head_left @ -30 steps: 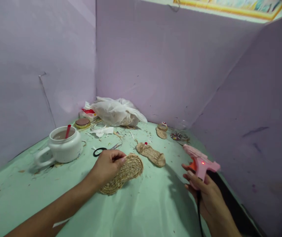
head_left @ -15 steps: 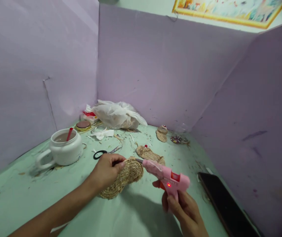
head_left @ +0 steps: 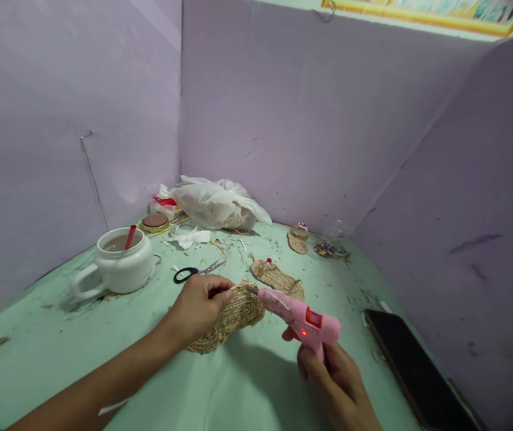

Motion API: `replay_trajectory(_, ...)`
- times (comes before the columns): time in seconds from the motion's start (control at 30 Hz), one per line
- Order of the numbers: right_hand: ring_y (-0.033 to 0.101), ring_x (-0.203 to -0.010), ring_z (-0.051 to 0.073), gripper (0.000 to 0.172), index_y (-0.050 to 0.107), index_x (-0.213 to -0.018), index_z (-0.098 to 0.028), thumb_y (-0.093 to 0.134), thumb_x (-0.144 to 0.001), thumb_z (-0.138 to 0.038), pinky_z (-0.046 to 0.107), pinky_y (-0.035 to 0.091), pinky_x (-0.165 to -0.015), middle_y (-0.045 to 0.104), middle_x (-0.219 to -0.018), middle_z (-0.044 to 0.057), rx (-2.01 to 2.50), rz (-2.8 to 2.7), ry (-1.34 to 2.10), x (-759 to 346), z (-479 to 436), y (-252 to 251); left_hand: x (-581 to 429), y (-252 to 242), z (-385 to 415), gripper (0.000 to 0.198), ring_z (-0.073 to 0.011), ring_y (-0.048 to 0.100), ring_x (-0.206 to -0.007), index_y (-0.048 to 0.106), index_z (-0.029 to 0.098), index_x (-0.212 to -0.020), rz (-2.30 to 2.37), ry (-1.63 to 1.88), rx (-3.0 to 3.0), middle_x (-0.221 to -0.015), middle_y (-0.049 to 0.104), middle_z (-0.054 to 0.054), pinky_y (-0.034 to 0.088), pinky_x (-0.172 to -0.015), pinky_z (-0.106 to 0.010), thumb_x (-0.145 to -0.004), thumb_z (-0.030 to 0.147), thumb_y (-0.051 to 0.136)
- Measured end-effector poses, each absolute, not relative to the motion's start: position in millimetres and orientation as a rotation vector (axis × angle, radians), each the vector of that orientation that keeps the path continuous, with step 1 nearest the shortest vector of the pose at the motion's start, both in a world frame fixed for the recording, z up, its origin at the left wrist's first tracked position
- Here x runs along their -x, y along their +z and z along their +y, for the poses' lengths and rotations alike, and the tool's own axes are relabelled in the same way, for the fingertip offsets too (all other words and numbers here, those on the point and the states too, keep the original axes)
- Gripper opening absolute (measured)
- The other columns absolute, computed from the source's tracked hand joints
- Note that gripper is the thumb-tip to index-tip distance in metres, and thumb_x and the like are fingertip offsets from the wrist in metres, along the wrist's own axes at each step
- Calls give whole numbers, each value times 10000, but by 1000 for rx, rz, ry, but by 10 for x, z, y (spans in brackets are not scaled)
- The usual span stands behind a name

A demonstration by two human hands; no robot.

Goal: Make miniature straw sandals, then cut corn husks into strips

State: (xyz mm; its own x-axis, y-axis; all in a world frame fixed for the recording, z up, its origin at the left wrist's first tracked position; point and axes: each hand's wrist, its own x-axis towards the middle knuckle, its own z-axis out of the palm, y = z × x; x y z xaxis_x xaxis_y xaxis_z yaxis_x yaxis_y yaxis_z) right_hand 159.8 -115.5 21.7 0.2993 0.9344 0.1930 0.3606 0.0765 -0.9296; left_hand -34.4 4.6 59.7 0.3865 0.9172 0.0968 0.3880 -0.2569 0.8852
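Between thumb and fingers, my left hand pinches the edge of a woven straw sole, shaped like a small slipper and raised over the table. My right hand grips a pink glue gun by its handle, with a finger at the trigger and a red light glowing on its side. The gun's metal tip meets the sole's upper right edge; any glue there is too small to make out. Just behind lies a second straw sole with a red-headed pin in it. Black-handled scissors rest beyond my left hand.
On the left stands a white mug with a red straw. A plastic bag, a round tin, a small finished-looking slipper and a dish of beads sit at the back. A phone lies right. Purple walls surround the table.
The view has tilted slightly downward. Both hands keep their holds, and the glue gun's tip stays at the sole's edge with hardly any shift.
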Motion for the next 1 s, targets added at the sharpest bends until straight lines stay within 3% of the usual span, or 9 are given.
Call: replay_trajectory(1.0,370,-520,121,295,569,-775,-190,469,-816,-464,243,304,-490,424,-568,-25,1457,-1316,675,-1669,-1141,161,340,613,38,237,-169,607,-706,694,124,-789,1154,750,-1808,-749,699,-39,442,-651,-250,-725,234,494)
